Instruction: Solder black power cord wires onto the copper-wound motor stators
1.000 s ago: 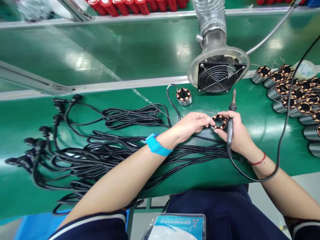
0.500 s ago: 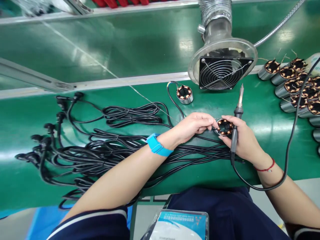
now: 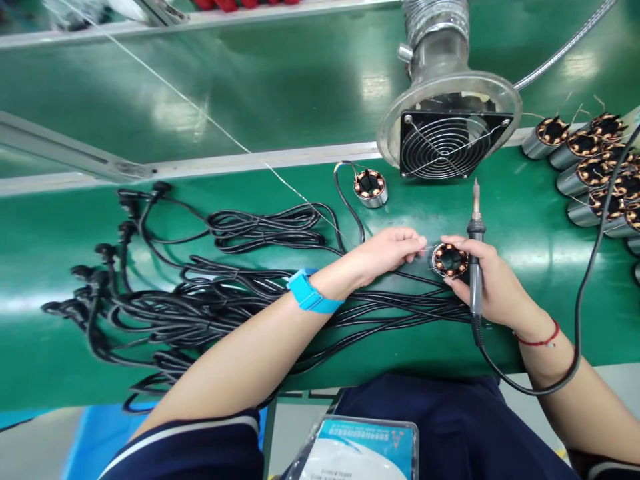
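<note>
My right hand [image 3: 493, 283] grips a motor stator [image 3: 439, 272], a metal ring with copper windings and a black core, between thumb and fingers. The same hand also holds a soldering iron [image 3: 476, 267], its tip pointing away from me and clear of the stator. Just left of the stator, my left hand [image 3: 387, 253] is closed in a pinch on a thin wire lead [image 3: 429, 250] that runs toward the windings. Several black power cords [image 3: 395, 303] pass beneath both hands. A second stator [image 3: 370, 189], with a cord's coloured wires at it, stands beyond my left hand.
A fume extractor [image 3: 443, 147] with a fan grille hangs ahead of my hands. Several more stators [image 3: 583, 177] stand at the right. Plugs and coiled cords [image 3: 190, 313] cover the left of the green bench [image 3: 400, 357]. The iron's cable [image 3: 577, 333] loops over my right forearm.
My left fingers have drawn leftward, a little away from the stator, with the thin wire lead stretched between. The soldering iron has tilted more upright in my right hand.
</note>
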Demonstrator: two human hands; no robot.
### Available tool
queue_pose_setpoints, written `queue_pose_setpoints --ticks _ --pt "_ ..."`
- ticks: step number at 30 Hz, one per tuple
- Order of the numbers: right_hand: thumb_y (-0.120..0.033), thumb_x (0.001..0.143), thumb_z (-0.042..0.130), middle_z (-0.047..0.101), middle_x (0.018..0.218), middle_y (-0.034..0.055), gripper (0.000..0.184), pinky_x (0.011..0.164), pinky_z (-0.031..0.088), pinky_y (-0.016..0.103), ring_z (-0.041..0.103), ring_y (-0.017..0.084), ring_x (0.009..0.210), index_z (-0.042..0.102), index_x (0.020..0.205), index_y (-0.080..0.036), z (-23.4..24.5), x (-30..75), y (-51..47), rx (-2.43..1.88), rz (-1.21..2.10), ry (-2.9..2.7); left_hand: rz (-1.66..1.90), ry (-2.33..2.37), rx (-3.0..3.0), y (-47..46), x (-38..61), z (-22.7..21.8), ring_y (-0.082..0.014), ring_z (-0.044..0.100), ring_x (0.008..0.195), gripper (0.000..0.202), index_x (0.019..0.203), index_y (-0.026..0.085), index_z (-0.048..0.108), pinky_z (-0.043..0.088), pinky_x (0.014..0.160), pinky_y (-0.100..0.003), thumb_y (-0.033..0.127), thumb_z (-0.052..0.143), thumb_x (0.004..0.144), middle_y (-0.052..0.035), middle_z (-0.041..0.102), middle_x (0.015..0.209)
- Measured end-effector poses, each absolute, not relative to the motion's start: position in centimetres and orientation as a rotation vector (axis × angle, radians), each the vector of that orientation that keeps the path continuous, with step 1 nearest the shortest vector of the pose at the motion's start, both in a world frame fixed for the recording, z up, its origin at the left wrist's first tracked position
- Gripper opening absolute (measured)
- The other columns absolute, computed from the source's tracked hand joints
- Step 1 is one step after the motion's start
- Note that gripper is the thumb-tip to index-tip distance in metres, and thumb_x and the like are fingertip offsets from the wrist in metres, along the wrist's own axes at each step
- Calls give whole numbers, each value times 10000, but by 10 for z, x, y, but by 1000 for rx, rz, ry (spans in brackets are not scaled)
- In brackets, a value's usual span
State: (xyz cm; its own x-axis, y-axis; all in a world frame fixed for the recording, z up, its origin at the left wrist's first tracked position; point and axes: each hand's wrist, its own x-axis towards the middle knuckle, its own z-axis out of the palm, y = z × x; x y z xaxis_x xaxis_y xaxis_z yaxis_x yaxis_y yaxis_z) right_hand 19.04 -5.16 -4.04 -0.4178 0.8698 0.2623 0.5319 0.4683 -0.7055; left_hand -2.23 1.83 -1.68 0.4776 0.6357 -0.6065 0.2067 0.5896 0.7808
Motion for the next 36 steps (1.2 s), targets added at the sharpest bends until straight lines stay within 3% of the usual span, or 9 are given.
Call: queue_pose_setpoints --ticks 3,14,20,24,27,30,32,34,36 --pt "-186 838 617 576 1357 122 588 1004 511 522 564 281 1262 348 1353 -273 -39 189 -52 -1200 722 -2106 321 1013 967 17 -22 -16 -31 255 456 207 678 130 589 125 459 -209 286 630 809 49 436 565" --pt "-257 846 627 629 1252 137 535 898 558 527 636 309 1102 409 1334 -233 -34 181 -53 -1295 653 -2160 409 973 1004 16 -21 -12 -41 275 461 373 775 141 591 142 453 -215 484 512 899 39 451 614" --pt "-255 848 624 616 1276 129 564 915 546 516 617 309 1130 388 1361 -243 -35 184 -53 -1320 631 -2124 270 901 1280 16 -25 -3 -68 417 585 174 714 141 618 330 593 -209 263 585 834 24 539 646" --pt "-229 850 604 623 1269 98 538 909 547 524 615 304 1121 394 1342 -271 -35 183 -53 -1296 619 -2142 422 842 1350 13 -18 -9 -107 518 727 197 712 139 612 408 728 -240 290 572 832 -11 612 744" --pt "-238 851 614 612 1281 110 535 926 543 528 609 306 1138 396 1339 -257 -35 184 -52 -1305 616 -2133 478 894 1398 11 -17 -12 -103 490 685 209 808 142 598 408 679 -234 331 536 868 3 559 722" --pt "-224 859 604 599 1304 118 532 972 526 523 600 295 1168 396 1349 -249 -35 189 -49 -1321 611 -2096 324 929 1647 5 -20 -13 -114 476 677 231 957 154 592 402 648 -243 356 609 847 8 529 769" --pt "-216 867 590 593 1320 108 521 1010 505 528 580 290 1211 398 1349 -260 -37 193 -46 -1314 599 -2090 97 916 1943 -1 -19 -13 -147 531 764 265 1024 164 603 424 703 -276 319 666 819 -36 576 942" --pt "-212 879 567 572 1357 104 507 1065 468 534 521 284 1303 394 1352 -268 -37 196 -45 -1295 615 -2082 -103 888 2186 -8 -15 -14 -180 567 833 218 1034 169 613 431 731 -300 288 631 852 -73 576 1090" --pt "-210 891 546 527 1414 107 511 1125 416 531 446 267 1384 367 1366 -269 -35 199 -45 -1253 684 -2026 -168 861 2270 -11 -13 -12 -182 575 816 147 985 167 613 421 704 -298 272 551 903 -72 593 1056"
